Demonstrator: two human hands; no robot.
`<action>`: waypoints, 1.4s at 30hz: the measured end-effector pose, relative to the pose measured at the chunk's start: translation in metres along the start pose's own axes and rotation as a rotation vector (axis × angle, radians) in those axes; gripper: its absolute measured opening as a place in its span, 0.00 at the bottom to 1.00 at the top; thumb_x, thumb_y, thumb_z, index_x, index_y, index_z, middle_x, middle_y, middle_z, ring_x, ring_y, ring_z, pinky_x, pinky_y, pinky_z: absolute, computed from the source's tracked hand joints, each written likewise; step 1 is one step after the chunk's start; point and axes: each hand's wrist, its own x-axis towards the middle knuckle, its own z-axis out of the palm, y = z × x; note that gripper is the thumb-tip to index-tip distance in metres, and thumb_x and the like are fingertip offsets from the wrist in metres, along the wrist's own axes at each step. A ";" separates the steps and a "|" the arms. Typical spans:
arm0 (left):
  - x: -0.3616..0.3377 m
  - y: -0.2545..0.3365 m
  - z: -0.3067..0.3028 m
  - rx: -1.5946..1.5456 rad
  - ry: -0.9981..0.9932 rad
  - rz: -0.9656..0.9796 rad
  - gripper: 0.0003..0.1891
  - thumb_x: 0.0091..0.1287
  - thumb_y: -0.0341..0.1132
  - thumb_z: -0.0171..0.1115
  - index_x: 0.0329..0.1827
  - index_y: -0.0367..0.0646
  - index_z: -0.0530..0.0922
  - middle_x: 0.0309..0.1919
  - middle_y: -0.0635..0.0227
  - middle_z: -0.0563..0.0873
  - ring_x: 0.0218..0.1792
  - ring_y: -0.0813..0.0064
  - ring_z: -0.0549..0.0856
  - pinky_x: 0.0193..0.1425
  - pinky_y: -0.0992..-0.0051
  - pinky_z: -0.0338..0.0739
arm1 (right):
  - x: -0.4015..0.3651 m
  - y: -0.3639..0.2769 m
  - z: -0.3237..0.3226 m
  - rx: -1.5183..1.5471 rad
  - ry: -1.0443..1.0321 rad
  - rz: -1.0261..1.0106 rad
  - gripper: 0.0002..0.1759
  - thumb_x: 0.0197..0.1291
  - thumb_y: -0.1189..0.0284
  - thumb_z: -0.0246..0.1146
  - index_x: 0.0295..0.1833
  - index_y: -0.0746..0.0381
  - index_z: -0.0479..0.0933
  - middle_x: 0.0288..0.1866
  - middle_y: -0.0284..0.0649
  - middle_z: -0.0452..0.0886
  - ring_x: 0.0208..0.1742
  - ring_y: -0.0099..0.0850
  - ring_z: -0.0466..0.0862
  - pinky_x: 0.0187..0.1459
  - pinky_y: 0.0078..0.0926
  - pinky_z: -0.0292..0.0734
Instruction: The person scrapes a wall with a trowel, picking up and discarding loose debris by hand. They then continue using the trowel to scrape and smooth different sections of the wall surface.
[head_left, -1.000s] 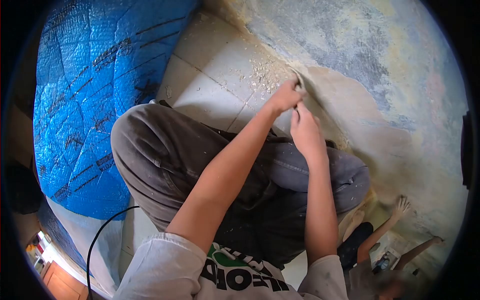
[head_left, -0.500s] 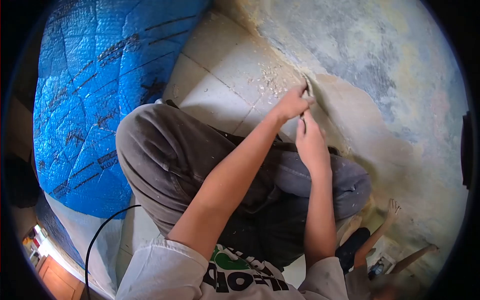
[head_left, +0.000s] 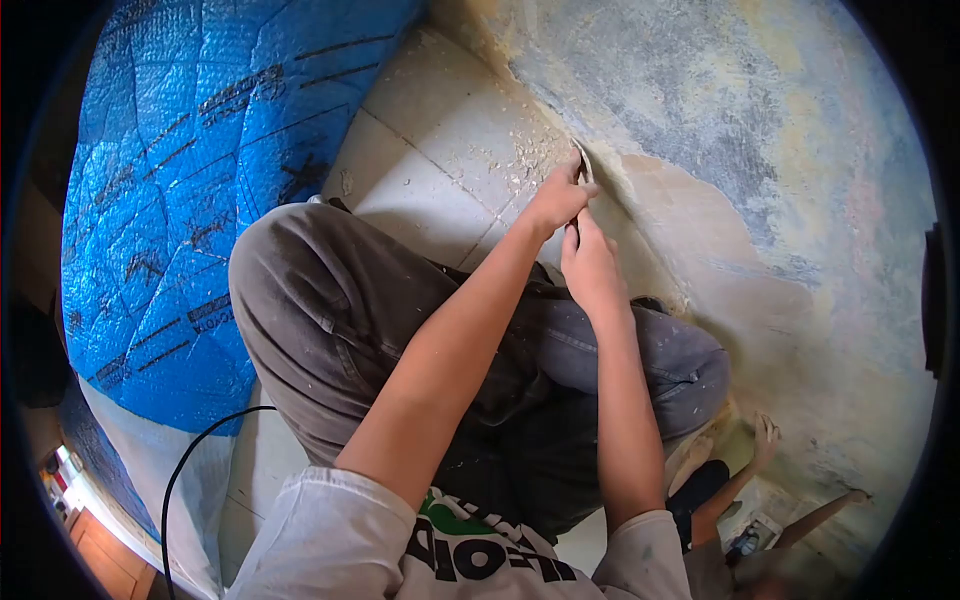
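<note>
My left hand [head_left: 560,200] is closed on the upper part of a thin scraper [head_left: 587,168], whose pale blade lies along the bottom of the wall [head_left: 650,100]. Just below it, my right hand [head_left: 593,262] is wrapped round the tool's lower end. Fingers cover most of the handle, so its shape is hidden. Flakes of paint or plaster [head_left: 530,150] are scattered on the tiles beside the blade. A smooth beige patch [head_left: 700,215] on the wall borders mottled grey-blue paint.
Blue quilted sheeting [head_left: 160,250] covers something large on the left. A black cable [head_left: 190,455] curves over the floor below it. My bent knees [head_left: 300,265] flank the work area. At lower right, another person's hands [head_left: 765,435] are at the wall.
Both my hands and the scraper have shifted a little left along the wall's base. The other person's nearer hand has moved slightly left and down.
</note>
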 end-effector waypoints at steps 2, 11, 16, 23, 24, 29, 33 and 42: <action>-0.004 -0.002 0.006 -0.063 -0.018 -0.021 0.35 0.67 0.25 0.60 0.79 0.30 0.61 0.68 0.54 0.78 0.71 0.65 0.75 0.76 0.70 0.65 | -0.004 -0.002 -0.002 0.002 -0.002 -0.047 0.24 0.74 0.73 0.52 0.73 0.66 0.67 0.46 0.65 0.84 0.51 0.62 0.83 0.52 0.58 0.75; -0.006 -0.001 0.011 0.109 -0.041 -0.045 0.30 0.67 0.29 0.61 0.72 0.28 0.68 0.59 0.54 0.82 0.60 0.69 0.79 0.66 0.71 0.72 | -0.017 0.004 -0.012 -0.042 0.009 0.002 0.25 0.75 0.71 0.51 0.75 0.66 0.66 0.47 0.67 0.83 0.52 0.64 0.82 0.52 0.59 0.75; -0.001 0.000 0.015 0.124 -0.057 -0.045 0.32 0.66 0.31 0.61 0.74 0.31 0.68 0.65 0.50 0.81 0.65 0.63 0.78 0.72 0.68 0.69 | -0.011 0.001 -0.016 -0.021 -0.050 0.102 0.23 0.76 0.67 0.51 0.71 0.65 0.70 0.58 0.65 0.81 0.61 0.64 0.78 0.60 0.56 0.73; 0.005 -0.022 0.015 0.245 -0.025 -0.007 0.29 0.66 0.30 0.62 0.72 0.33 0.71 0.64 0.53 0.82 0.63 0.65 0.79 0.69 0.68 0.71 | -0.015 0.007 -0.012 -0.025 -0.050 0.083 0.25 0.75 0.69 0.50 0.75 0.62 0.66 0.53 0.66 0.82 0.56 0.64 0.81 0.56 0.60 0.74; 0.013 -0.032 0.007 0.211 -0.036 -0.021 0.29 0.65 0.30 0.62 0.71 0.34 0.72 0.63 0.53 0.82 0.62 0.66 0.79 0.68 0.68 0.71 | -0.014 0.010 -0.007 -0.026 -0.050 0.092 0.25 0.75 0.69 0.50 0.75 0.62 0.66 0.53 0.66 0.82 0.56 0.64 0.81 0.56 0.60 0.74; 0.005 -0.027 0.014 0.288 -0.058 0.037 0.25 0.64 0.32 0.63 0.65 0.33 0.74 0.55 0.55 0.85 0.55 0.66 0.81 0.63 0.69 0.74 | -0.018 0.018 -0.003 0.015 -0.028 0.086 0.25 0.76 0.68 0.50 0.75 0.60 0.66 0.56 0.64 0.82 0.58 0.63 0.80 0.57 0.59 0.75; 0.002 -0.011 0.017 0.370 -0.012 -0.029 0.23 0.62 0.32 0.64 0.60 0.32 0.78 0.50 0.53 0.86 0.50 0.64 0.83 0.58 0.66 0.77 | -0.013 0.030 0.001 0.188 -0.074 0.194 0.27 0.75 0.68 0.50 0.78 0.59 0.64 0.56 0.64 0.82 0.58 0.63 0.80 0.58 0.58 0.74; 0.007 -0.015 0.011 0.432 0.053 0.097 0.22 0.64 0.31 0.63 0.60 0.31 0.78 0.48 0.56 0.86 0.49 0.66 0.82 0.58 0.67 0.76 | -0.002 0.044 0.012 0.172 0.045 -0.028 0.25 0.74 0.70 0.52 0.75 0.60 0.66 0.49 0.63 0.84 0.53 0.64 0.81 0.53 0.58 0.76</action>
